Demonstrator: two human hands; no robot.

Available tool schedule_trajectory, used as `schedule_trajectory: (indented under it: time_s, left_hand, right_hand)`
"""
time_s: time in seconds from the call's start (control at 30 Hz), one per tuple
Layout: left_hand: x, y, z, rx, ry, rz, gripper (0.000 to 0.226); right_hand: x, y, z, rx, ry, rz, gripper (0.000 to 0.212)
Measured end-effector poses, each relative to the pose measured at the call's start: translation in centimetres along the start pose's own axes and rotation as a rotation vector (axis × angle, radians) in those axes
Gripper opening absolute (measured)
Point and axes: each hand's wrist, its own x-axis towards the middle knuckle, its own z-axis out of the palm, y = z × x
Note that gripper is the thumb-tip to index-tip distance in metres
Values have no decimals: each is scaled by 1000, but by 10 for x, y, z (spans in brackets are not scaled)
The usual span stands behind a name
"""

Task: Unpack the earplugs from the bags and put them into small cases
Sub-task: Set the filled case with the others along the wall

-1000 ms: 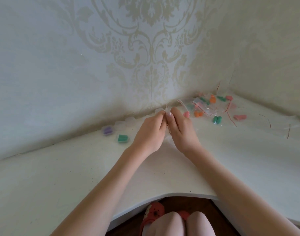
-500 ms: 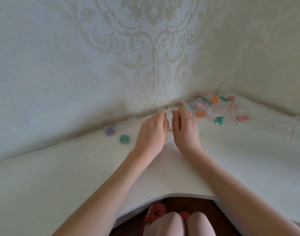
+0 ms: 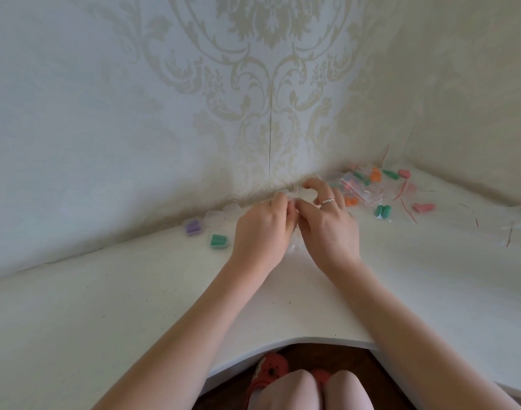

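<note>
The fingers (image 3: 278, 202) of the left hand (image 3: 260, 232) are curled inward and pinched on a small clear bag (image 3: 294, 199), which is held between both hands above the white table (image 3: 105, 306). The thumb and forefinger of the right hand (image 3: 330, 229) are pinched on the same bag from the opposite side; the remaining right fingers are loosely bent and raised, and a ring (image 3: 327, 201) is worn on one of them. The contents of the held bag cannot be told, as the plastic is blurred and mostly hidden by the fingers.

To the left of the fingers, a case with green earplugs (image 3: 219, 241) and a case with purple earplugs (image 3: 193, 226) are set on the table, near each other. Clear cases (image 3: 223, 213) are lined up beyond them, along the foot of the wall.

To the right of the fingers, a pile of bagged earplugs (image 3: 368, 184) is found in the corner, in orange, green and pink. A green pair (image 3: 383, 210) and a pink pair (image 3: 423, 207) lie apart from the pile, nearer the table edge. Thin red strips (image 3: 407, 207) are scattered among them.

Below the fingers, past the curved table edge, knees and a red shoe (image 3: 268, 371) are visible.
</note>
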Motion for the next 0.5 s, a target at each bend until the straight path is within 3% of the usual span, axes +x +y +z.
schedule_trajectory:
  time_s: [0.1, 0.17, 0.3, 0.4, 0.5]
  left_hand:
    - [0, 8, -3, 62, 58, 28, 33]
    - [1, 11, -6, -75, 62, -41, 32]
    - [11, 2, -8, -617, -2, -655, 23]
    - [20, -7, -9, -1094, -93, -1119, 9]
    - [23, -11, -11, -1259, -108, -1218, 10]
  right_hand:
    - [3, 1, 2, 10, -154, 146, 25]
    - [4, 6, 5, 243, -246, 290, 25]
    - [5, 9, 4, 736, -187, 306, 67]
    - [9, 6, 2, 838, -255, 357, 74]
    - [10, 5, -1, 872, -286, 371, 73]
